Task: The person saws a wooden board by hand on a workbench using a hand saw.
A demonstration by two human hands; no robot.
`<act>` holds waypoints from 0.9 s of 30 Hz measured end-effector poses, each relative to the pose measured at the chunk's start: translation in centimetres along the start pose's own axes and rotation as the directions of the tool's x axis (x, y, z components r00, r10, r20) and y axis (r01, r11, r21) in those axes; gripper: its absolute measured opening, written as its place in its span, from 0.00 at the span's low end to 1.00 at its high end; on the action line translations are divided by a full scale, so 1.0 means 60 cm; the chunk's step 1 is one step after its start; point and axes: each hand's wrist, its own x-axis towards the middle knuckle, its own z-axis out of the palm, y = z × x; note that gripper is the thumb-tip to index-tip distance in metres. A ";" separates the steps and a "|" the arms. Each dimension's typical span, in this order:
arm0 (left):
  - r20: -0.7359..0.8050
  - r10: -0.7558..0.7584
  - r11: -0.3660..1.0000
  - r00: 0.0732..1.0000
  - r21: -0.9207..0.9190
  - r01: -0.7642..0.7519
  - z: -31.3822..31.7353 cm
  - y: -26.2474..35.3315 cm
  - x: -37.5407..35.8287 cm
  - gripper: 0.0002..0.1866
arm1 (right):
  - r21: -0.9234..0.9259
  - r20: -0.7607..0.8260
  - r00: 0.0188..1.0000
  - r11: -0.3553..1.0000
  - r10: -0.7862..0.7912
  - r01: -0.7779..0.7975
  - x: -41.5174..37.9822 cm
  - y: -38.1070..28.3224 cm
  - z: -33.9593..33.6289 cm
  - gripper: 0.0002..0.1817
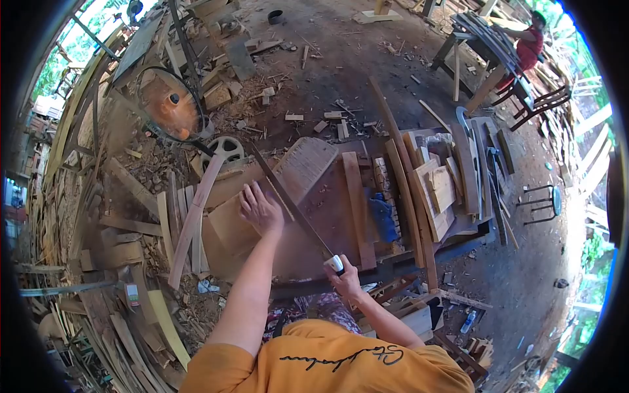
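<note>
My right hand (347, 280) is wrapped round the pale handle of a handsaw (301, 221). The saw's long blade points away from me to the upper left and crosses over a wide wooden board (306, 171). My left hand (261, 208) lies on the board's near part, left of the blade, fingers spread and pressing down. Under the board is a brown worktable (322, 204). Right of the saw stands a narrow plank (357, 203) on the table, with a blue cloth (383, 216) beside it.
Stacked planks (440, 190) crowd the table's right side. A large fan (171, 105) stands at the upper left, near a spoked wheel (226, 149). Wood scraps litter the floor. Another person (528, 49) is by a far table (488, 42); a stool (555, 201) stands at right.
</note>
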 end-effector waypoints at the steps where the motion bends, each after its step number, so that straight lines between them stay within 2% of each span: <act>1: 0.060 -0.028 1.000 0.998 0.000 0.028 -0.020 0.002 0.002 0.27 | 0.017 -0.028 0.997 0.997 -0.077 0.077 0.018 0.000 0.018 0.13; 2: 0.117 -0.035 0.999 0.993 -0.023 0.038 -0.037 0.022 0.010 0.27 | 0.025 -0.088 0.983 0.986 -0.160 0.163 0.043 -0.009 0.030 0.13; 3: 0.178 -0.057 0.998 0.982 -0.025 0.062 -0.049 0.033 0.019 0.26 | -0.071 -0.149 0.974 0.985 -0.169 0.160 0.058 -0.053 0.045 0.14; 4: 0.254 -0.069 0.997 0.965 -0.027 0.078 -0.061 0.031 0.020 0.26 | -0.091 -0.105 0.975 0.979 -0.194 0.185 0.096 -0.034 0.056 0.24; 5: 0.236 -0.066 0.995 0.969 -0.055 0.081 -0.071 0.042 0.018 0.24 | -0.084 -0.077 0.987 0.987 -0.144 0.137 0.106 -0.060 0.057 0.22; 6: 0.132 -0.033 0.999 0.991 -0.007 0.034 -0.042 0.028 0.009 0.25 | -0.039 -0.096 0.970 0.975 -0.222 0.219 0.105 -0.061 0.059 0.18; 7: 0.091 -0.006 1.000 0.996 0.001 0.006 -0.024 0.017 0.002 0.26 | -0.046 -0.155 0.941 0.953 -0.302 0.298 0.105 -0.038 0.068 0.14; 9: 0.040 0.045 0.999 0.998 -0.011 -0.045 0.001 0.005 0.003 0.27 | -0.003 -0.097 0.953 0.957 -0.288 0.289 0.053 -0.015 0.041 0.15; 10: 0.043 0.030 0.999 0.999 0.039 -0.032 0.011 -0.002 0.002 0.27 | -0.024 -0.116 0.945 0.952 -0.305 0.304 0.028 0.005 0.028 0.16; 11: 0.055 0.003 0.995 0.998 0.099 -0.009 0.015 -0.002 -0.002 0.28 | 0.089 0.044 0.997 0.994 -0.066 0.062 -0.001 -0.025 0.000 0.16; 13: 0.102 -0.006 0.996 0.995 0.092 -0.003 -0.004 0.007 -0.001 0.28 | 0.121 0.029 0.986 0.979 -0.167 0.162 0.020 -0.003 0.012 0.16; 14: 0.123 -0.021 0.996 0.992 0.086 0.010 -0.011 0.009 0.003 0.28 | 0.122 0.032 0.986 0.980 -0.165 0.160 0.057 0.003 0.029 0.16; 16: 0.124 -0.027 0.996 0.992 0.087 0.016 -0.011 0.009 0.003 0.27 | 0.061 -0.077 0.905 0.905 -0.417 0.422 0.135 -0.009 0.054 0.17; 17: 0.129 -0.028 0.996 0.991 0.085 0.017 -0.012 0.010 0.003 0.27 | 0.066 -0.072 0.903 0.901 -0.424 0.428 0.142 -0.017 0.051 0.17; 19: 0.141 -0.028 0.995 0.990 0.096 0.014 -0.017 0.011 0.005 0.27 | 0.064 0.036 0.957 0.956 -0.289 0.286 0.141 -0.062 0.053 0.19; 21: 0.128 -0.020 0.996 0.992 0.090 0.008 -0.003 0.004 0.001 0.28 | 0.054 -0.012 0.956 0.955 -0.292 0.292 0.094 -0.037 0.038 0.18; 22: 0.115 -0.013 0.996 0.993 0.092 0.002 0.004 0.002 0.000 0.28 | 0.149 0.115 0.987 0.985 -0.108 0.091 0.057 -0.034 0.014 0.18; 23: 0.122 -0.014 0.996 0.992 0.093 0.003 0.005 0.006 0.002 0.28 | 0.208 0.260 0.963 0.970 0.071 -0.127 0.040 -0.032 0.002 0.17; 25: 0.115 -0.010 0.996 0.993 0.087 0.000 -0.007 0.007 0.002 0.28 | 0.247 0.273 0.961 0.961 0.053 -0.123 0.048 -0.027 0.003 0.15; 26: 0.118 -0.004 0.995 0.993 0.099 -0.008 -0.005 0.005 0.002 0.28 | 0.241 0.140 0.974 0.960 -0.177 0.140 0.076 -0.016 0.022 0.15; 27: 0.116 -0.006 0.995 0.993 0.098 -0.005 0.000 0.004 0.001 0.28 | 0.239 0.141 0.974 0.960 -0.179 0.142 0.123 -0.008 0.047 0.15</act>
